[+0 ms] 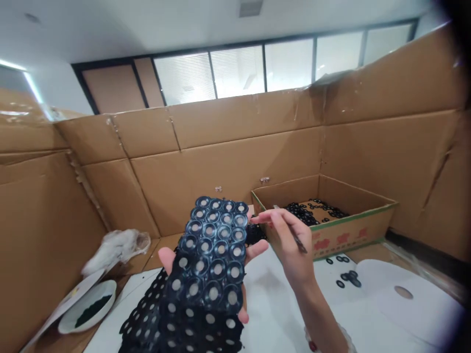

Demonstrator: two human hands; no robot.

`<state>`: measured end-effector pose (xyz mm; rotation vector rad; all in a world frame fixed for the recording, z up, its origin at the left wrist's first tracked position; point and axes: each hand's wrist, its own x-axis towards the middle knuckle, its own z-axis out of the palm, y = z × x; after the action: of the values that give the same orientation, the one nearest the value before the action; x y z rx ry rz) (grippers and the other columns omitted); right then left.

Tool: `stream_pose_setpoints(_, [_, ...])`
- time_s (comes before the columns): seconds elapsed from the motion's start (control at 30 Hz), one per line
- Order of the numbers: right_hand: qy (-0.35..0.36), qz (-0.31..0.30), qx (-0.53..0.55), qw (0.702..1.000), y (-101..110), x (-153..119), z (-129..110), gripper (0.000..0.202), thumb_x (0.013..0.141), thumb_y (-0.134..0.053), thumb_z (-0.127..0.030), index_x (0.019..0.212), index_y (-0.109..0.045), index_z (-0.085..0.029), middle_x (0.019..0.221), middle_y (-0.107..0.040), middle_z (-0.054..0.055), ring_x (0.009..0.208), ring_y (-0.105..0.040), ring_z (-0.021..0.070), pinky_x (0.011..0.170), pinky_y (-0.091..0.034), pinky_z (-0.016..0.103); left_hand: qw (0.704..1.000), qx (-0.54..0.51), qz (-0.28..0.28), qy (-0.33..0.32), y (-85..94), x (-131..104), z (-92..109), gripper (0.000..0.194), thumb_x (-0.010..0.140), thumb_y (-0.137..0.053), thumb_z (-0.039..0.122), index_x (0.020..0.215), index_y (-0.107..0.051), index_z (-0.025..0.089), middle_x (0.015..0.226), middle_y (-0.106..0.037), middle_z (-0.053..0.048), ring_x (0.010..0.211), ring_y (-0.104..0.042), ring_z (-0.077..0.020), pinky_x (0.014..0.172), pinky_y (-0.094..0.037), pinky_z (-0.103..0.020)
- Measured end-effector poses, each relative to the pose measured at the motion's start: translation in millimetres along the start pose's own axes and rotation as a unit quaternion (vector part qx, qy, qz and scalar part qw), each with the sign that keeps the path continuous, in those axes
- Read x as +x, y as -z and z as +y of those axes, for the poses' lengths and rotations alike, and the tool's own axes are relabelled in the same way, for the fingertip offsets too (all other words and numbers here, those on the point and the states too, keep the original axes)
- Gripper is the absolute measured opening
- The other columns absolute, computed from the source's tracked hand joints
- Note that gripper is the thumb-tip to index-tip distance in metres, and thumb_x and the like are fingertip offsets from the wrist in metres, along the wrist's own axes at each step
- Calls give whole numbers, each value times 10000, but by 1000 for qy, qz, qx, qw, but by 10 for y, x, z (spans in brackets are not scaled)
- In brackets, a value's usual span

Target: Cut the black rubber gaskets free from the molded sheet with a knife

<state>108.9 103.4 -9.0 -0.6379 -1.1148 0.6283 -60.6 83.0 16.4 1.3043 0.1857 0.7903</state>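
Observation:
My left hand [254, 251] holds up a sheet of black molded rubber rings [209, 247], raised cups in rows with pale round holes. Its thumb shows at the left edge and its fingertips at the right; the palm is hidden behind. The sheet's lower part hangs down, with more sheet of the same kind [142, 314] below. Closed around a thin metal tool, perhaps tweezers [300, 242], my right hand [289, 235] is at the sheet's upper right edge. Whether its fingertips touch the sheet, I cannot tell.
At the right stands a cardboard box [353, 233] with many loose black rings [303, 213]. Several rings [349, 278] lie on the white surface beside a white disc [423, 299]. A white dish [108, 299] with dark bits and a crumpled plastic bag [117, 250] are left. Cardboard walls [228, 162] surround everything.

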Motion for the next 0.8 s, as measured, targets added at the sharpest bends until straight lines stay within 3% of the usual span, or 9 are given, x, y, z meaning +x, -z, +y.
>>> stream_pose_setpoints(0.07, [28, 37, -2, 999, -25, -76, -44, 279, 920, -527, -394, 796, -681, -198, 791, -710, 29, 785, -653, 154, 760, -508, 284, 997, -61, -3, -53, -112, -82, 7, 673, 767, -379, 759, 1391, -425, 510, 1557, -288, 191, 1399, -343, -374, 839, -590, -524])
stream_pose_setpoints(0.2, [87, 35, -51, 994, -73, -272, -191, 282, 921, -525, -367, 755, -681, -201, 764, -710, 12, 730, -647, 134, 691, -502, 253, 985, -79, 3, -151, -338, -200, -17, 748, 827, -187, 783, 1439, -407, 414, 1514, -421, 82, 1337, -448, -342, 872, -561, -485])
stream_pose_setpoints(0.27, [117, 36, -67, 990, -93, -388, -271, 252, 922, -532, -340, 779, -691, -207, 773, -708, 4, 729, -653, 129, 668, -499, 240, 974, -102, 21, -199, -439, -221, -43, 730, 844, -176, 770, 1431, -424, 412, 1463, -492, 85, 1357, -429, -304, 905, -548, -431])
stream_pose_setpoints(0.33, [157, 39, -68, 985, -119, -508, -334, 236, 929, -523, -299, 789, -693, -213, 790, -710, 0, 755, -664, 132, 686, -505, 248, 963, -123, 43, -236, -525, -219, -73, 708, 824, -223, 781, 1424, -413, 458, 1473, -470, 129, 1385, -391, -300, 918, -548, -417])
stream_pose_setpoints(0.43, [224, 50, -67, 971, -178, -664, -391, 213, 927, -512, -224, 805, -686, -221, 817, -716, -8, 793, -670, 150, 751, -514, 297, 950, -150, 68, -265, -620, -198, -109, 758, 783, -243, 810, 1467, -296, 488, 1509, -391, 171, 1419, -323, -328, 963, -526, -476])
stream_pose_setpoints(0.6, [330, 145, -77, 930, -219, -750, -460, 174, 892, -541, -161, 873, -699, -232, 819, -715, -12, 780, -657, 173, 724, -503, 337, 932, -165, 88, -310, -699, -202, -125, 833, 788, -78, 800, 1512, -229, 416, 1516, -397, 117, 1423, -300, -364, 1105, -352, -588])
stream_pose_setpoints(0.67, [334, 127, -98, 929, -179, -727, -475, 171, 893, -546, -167, 877, -706, -224, 840, -722, -7, 788, -661, 171, 741, -507, 333, 927, -149, 93, -330, -711, -221, -123, 805, 820, -13, 742, 1523, -201, 399, 1520, -389, 118, 1407, -338, -356, 1107, -351, -587])
stream_pose_setpoints(0.8, [332, 54, -140, 931, -90, -687, -462, 170, 888, -558, -178, 932, -716, -224, 889, -732, 4, 805, -677, 180, 732, -524, 330, 927, -132, 105, -335, -732, -259, -116, 739, 859, 12, 678, 1519, -192, 416, 1526, -369, 156, 1391, -386, -280, 1064, -453, -464])
